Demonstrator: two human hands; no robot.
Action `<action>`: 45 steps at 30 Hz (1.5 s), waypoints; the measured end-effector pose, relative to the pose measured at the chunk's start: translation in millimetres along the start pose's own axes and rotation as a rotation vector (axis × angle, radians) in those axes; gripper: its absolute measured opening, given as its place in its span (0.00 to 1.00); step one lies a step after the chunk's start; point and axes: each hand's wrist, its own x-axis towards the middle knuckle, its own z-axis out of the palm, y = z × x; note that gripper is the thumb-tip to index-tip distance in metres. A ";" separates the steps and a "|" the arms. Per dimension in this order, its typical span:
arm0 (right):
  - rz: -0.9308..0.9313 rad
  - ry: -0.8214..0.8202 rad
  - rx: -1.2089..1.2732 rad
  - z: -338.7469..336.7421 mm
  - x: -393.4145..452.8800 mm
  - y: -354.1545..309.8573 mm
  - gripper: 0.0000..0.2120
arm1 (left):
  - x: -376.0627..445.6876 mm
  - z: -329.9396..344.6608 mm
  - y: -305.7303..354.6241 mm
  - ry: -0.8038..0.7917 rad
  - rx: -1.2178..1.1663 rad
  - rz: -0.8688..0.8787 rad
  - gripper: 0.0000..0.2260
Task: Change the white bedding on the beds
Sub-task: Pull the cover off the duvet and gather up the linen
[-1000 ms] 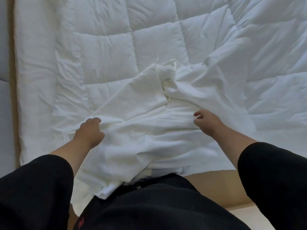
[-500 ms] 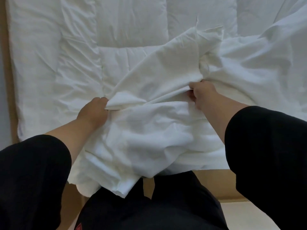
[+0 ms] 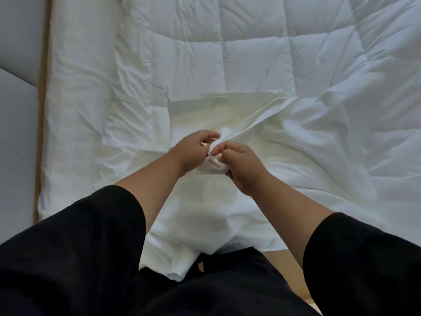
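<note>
A white quilted duvet (image 3: 250, 53) covers nearly the whole view, spread flat over the bed with its stitched squares puffed and creased, its left edge running along a thin strip of tan bed frame (image 3: 41, 110) beside a pale grey wall (image 3: 16, 110). On top of the duvet, at the near end, lies a smooth white cover sheet (image 3: 205, 115), rumpled and partly folded over, its lower part hanging off the foot of the bed against the person's dark clothing (image 3: 205, 288). A long fold of this sheet rises from the hands toward the upper right. Black sleeves (image 3: 79, 236) reach in from both lower corners, bare forearms meeting near the middle. The left hand (image 3: 193, 149) has its fingers curled round a gathered bunch of the sheet, thumb uppermost. The right hand (image 3: 241, 165), touching or just beside the left, pinches the same bunch, fingertips pressed into the cloth and the wad bulging between the two hands.
</note>
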 end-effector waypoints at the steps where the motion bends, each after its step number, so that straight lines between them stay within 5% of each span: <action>1: 0.015 -0.012 -0.016 -3.7 -6.1 1.0 0.13 | -2.0 4.2 2.5 -0.032 -0.066 -0.045 0.08; 4: 0.054 -0.144 -0.127 -9.6 -27.9 6.7 0.11 | -7.9 16.1 13.3 -0.153 -0.202 -0.250 0.22; 8: 0.062 -0.432 -0.418 5.8 -59.2 22.7 0.10 | -13.0 36.7 22.6 -0.253 0.625 -0.169 0.09; 10: 0.011 -0.548 -0.555 5.9 -71.3 18.4 0.09 | -24.3 45.1 25.9 -0.260 0.764 -0.058 0.06; 13: -0.254 -0.396 -0.758 -35.6 -69.4 -2.2 0.08 | -50.0 34.7 21.3 -0.245 0.514 -0.057 0.06; 15: -0.491 -0.209 -0.979 -74.4 -53.9 -10.3 0.23 | -73.8 16.9 20.6 -0.288 0.516 -0.074 0.05; 18: -0.411 -0.022 -1.563 -104.9 -18.8 -14.3 0.42 | -113.3 -5.4 33.8 -0.476 0.548 -0.111 0.08; 22: -0.296 -0.050 -1.806 -126.5 27.7 -28.5 0.13 | -152.3 -40.9 39.8 -0.580 0.714 -0.284 0.10; 27: 0.027 -0.151 -1.847 -202.3 9.4 -14.9 0.01 | -173.5 -133.6 -9.2 -0.290 1.012 -0.586 0.09; 30: 0.247 -0.239 -1.655 -205.4 -24.8 30.6 0.07 | -162.9 -141.1 -59.1 -0.288 1.225 -0.714 0.12; 32: 0.372 -0.247 -1.408 -184.5 -47.2 58.0 0.12 | -146.5 -114.2 -80.9 -0.238 1.328 -0.604 0.11; 35: 0.425 -0.210 -0.937 -131.1 -72.5 69.1 0.14 | -118.6 -49.6 -85.6 -0.103 1.217 -0.206 0.14; 38: 0.316 -0.361 -0.811 -74.9 -83.8 50.1 0.14 | -101.1 17.9 -70.0 -0.237 1.111 0.129 0.41; 40: 0.233 -0.544 -0.856 -46.7 -84.3 34.6 0.10 | -81.7 45.7 -58.9 -0.255 1.100 0.246 0.49; 45: 0.138 -0.593 -0.958 -59.3 -61.5 17.5 0.12 | -32.2 68.0 -45.4 -0.407 1.060 0.118 0.29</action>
